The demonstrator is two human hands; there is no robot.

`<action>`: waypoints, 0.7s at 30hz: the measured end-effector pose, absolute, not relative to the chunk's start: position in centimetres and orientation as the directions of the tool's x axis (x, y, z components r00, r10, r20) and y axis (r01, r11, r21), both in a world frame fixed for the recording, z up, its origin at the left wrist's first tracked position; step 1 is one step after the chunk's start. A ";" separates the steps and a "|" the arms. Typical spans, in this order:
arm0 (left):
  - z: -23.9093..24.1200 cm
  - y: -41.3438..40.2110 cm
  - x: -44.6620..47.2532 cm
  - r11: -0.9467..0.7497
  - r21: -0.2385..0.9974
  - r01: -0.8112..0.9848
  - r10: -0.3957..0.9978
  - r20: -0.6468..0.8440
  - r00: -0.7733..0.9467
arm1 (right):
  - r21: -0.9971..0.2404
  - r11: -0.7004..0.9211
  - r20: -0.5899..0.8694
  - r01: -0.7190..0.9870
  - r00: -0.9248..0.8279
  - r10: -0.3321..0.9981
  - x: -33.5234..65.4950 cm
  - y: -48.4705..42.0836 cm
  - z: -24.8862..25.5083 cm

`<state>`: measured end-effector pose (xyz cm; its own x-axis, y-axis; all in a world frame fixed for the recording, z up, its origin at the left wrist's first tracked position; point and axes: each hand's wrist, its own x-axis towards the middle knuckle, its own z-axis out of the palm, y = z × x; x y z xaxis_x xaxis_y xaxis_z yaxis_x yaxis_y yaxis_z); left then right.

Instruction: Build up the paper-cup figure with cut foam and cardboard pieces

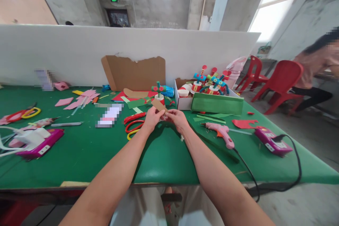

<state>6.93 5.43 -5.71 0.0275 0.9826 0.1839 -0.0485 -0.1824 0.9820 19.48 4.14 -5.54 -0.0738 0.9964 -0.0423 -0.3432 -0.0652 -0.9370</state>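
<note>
Both my hands meet over the middle of the green table (164, 155). My left hand (152, 118) is closed on a small brown cardboard piece (158, 105), held up at a tilt. My right hand (178, 119) pinches the same piece from the right, fingers pressed together. Just behind the hands stands a small craft figure (159, 93) with a white cup base, springy arms and a red and teal top. Red and yellow scissors (134, 123) lie on the table left of my left hand.
A pink glue gun (221, 134) with a black cord lies to the right, near a purple power strip (272, 142). A white box (185, 101) holds several finished figures. Another purple strip (39, 144) sits left. A person in pink bends by red chairs (282, 79).
</note>
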 end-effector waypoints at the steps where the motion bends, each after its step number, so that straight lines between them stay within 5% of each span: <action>1: -5.6 5.3 6.9 -0.163 0.983 -0.084 0.986 0.166 0.033 | -0.935 -0.069 -0.041 -0.348 -0.086 0.995 19.5 4.2 -5.5; 10: -5.4 5.1 7.1 -0.087 0.983 -0.163 0.994 0.097 0.052 | -0.942 -0.070 -0.068 -0.328 -0.016 0.998 19.2 4.0 -5.4; 17: -5.6 5.1 7.6 -0.333 0.892 0.307 0.922 0.375 -0.090 | -0.930 -0.106 -0.136 -0.351 0.061 0.989 19.2 4.1 -5.5; 21: -5.7 5.2 7.7 -0.231 0.963 0.138 0.969 0.241 -0.058 | -0.921 -0.118 -0.134 -0.371 0.018 0.991 19.5 4.3 -5.4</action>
